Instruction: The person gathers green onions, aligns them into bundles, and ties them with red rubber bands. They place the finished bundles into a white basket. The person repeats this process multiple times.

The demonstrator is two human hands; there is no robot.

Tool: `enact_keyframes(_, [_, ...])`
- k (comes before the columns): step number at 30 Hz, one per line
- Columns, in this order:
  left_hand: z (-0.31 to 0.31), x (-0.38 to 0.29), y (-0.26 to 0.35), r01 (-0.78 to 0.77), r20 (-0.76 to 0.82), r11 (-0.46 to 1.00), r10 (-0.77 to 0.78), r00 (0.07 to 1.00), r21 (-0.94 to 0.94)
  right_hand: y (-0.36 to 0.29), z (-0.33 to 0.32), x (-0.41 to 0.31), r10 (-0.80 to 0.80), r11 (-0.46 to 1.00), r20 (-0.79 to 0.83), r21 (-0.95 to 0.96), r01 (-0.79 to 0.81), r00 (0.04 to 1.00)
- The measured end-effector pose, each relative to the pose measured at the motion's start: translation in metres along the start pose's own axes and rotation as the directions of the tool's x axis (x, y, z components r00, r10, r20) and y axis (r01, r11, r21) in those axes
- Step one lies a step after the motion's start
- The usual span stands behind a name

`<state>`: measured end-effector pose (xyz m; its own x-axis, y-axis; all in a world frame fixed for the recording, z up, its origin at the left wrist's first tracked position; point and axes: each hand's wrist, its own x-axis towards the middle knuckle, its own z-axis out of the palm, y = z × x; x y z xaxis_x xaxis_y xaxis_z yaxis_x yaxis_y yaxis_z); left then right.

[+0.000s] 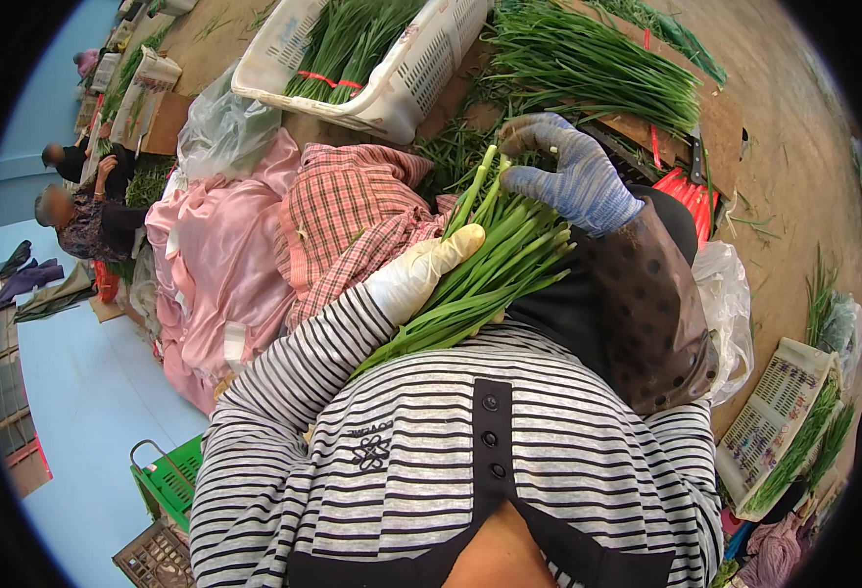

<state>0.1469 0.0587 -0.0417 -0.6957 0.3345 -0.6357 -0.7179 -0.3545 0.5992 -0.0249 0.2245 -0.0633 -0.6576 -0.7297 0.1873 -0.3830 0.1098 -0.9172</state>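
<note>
My left hand point(431, 268), in a pale rubber glove, is closed around a loose bunch of green garlic chives point(475, 272) held against my striped shirt. The pale stem ends point up and to the right. My right hand point(567, 173), in a blue-grey knitted glove, is bent over the upper stem ends; its thumb and fingers are close to them, and whether they pinch a stem I cannot tell. A larger pile of chives point(600, 66) lies on a brown board point(721, 125) beyond my right hand, with a black-handled knife point(696, 158) at its edge.
A white plastic crate point(409, 88) holds bundles tied with red bands. Red strips point(688, 198) lie below the knife. Pink cloth point(218, 250) and checked cloth point(357, 206) are at the left. Another crate point(776, 419) stands right; two people sit far left, beyond.
</note>
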Motion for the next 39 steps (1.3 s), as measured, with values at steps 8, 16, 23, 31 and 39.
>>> enact_keyframes(8, [0.001,-0.001,-0.001,0.016,-0.007,1.000,-0.016,1.000,-0.007,0.008,-0.001,0.000,0.144,0.985,0.068,0.090,-0.149,0.987])
enact_keyframes(16, [0.000,-0.001,-0.002,0.022,0.014,0.991,-0.021,1.000,-0.135,-0.011,0.004,-0.009,-0.155,0.981,-0.026,-0.118,0.151,0.988])
enact_keyframes(23, [0.002,-0.002,-0.002,-0.007,-0.023,1.000,0.007,1.000,-0.022,0.002,0.030,-0.012,-0.083,0.993,-0.034,-0.085,0.080,0.996])
enact_keyframes(31, [-0.001,-0.005,0.000,0.036,0.023,0.999,-0.035,0.999,-0.033,0.040,-0.001,0.007,0.278,0.957,-0.435,0.202,-0.208,0.857])
enact_keyframes(39, [-0.006,0.004,0.005,0.143,0.073,0.986,-0.137,0.988,-0.083,0.014,-0.017,0.002,0.088,0.861,0.026,0.501,-0.089,0.996])
